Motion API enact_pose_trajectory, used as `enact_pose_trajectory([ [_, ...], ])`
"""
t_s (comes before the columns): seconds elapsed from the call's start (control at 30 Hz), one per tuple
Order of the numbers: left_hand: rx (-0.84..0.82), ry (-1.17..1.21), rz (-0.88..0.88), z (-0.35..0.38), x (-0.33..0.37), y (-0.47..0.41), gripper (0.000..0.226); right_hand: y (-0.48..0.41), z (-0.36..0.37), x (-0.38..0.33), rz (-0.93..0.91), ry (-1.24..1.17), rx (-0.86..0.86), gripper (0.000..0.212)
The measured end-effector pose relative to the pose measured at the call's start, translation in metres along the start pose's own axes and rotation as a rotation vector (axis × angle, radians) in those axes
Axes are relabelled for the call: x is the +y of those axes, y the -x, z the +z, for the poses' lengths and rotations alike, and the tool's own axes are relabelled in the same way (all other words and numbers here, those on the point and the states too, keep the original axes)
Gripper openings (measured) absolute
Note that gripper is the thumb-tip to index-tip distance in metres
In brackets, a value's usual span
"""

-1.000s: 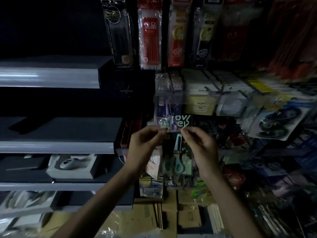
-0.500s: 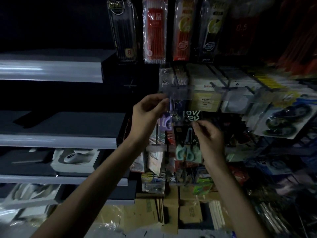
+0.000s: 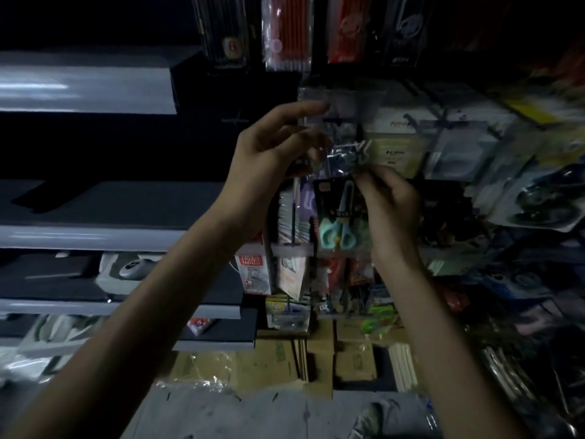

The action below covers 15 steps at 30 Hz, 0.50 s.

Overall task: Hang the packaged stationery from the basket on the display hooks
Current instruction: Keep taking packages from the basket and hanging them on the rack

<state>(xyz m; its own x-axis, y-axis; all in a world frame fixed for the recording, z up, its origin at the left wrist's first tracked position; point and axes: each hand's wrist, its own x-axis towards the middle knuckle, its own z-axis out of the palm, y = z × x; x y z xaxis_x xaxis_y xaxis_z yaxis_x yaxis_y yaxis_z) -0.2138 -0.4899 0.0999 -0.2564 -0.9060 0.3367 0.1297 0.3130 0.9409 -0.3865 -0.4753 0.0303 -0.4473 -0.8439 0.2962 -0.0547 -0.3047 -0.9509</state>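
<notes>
A black card pack of scissors with mint-green handles (image 3: pixel 338 217) hangs in front of the display rack at centre. My right hand (image 3: pixel 389 201) pinches the pack's upper right part. My left hand (image 3: pixel 272 147) is raised at the pack's top left, thumb and fingers curled at the clear plastic top near a display hook (image 3: pixel 337 122); whether it grips the plastic is hard to tell in the dim, blurred frame. The basket is out of view.
Pen packs (image 3: pixel 286 33) hang above on hooks. Boxed items (image 3: pixel 395 147) and blister packs (image 3: pixel 544 204) crowd the rack to the right. Grey shelves (image 3: pixel 88 236) run along the left. Cardboard boxes (image 3: pixel 323 356) stand below on the floor.
Both hands have lifted the scissors pack higher toward the hook. My left hand left the pack's lower top corner and went up to the hook area; the view has tilted.
</notes>
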Motion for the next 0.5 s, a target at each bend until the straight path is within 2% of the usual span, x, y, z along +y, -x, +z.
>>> enact_pose_trajectory([
  [0.17, -0.026, -0.071, 0.021, -0.001, -0.004, 0.004, 0.035, -0.009, 0.012, -0.002, -0.039, -0.024, -0.036, 0.012],
  [0.5, -0.038, -0.207, 0.085, -0.003, -0.008, 0.007, 0.041, -0.023, 0.026, -0.005, -0.073, -0.022, -0.005, 0.027],
])
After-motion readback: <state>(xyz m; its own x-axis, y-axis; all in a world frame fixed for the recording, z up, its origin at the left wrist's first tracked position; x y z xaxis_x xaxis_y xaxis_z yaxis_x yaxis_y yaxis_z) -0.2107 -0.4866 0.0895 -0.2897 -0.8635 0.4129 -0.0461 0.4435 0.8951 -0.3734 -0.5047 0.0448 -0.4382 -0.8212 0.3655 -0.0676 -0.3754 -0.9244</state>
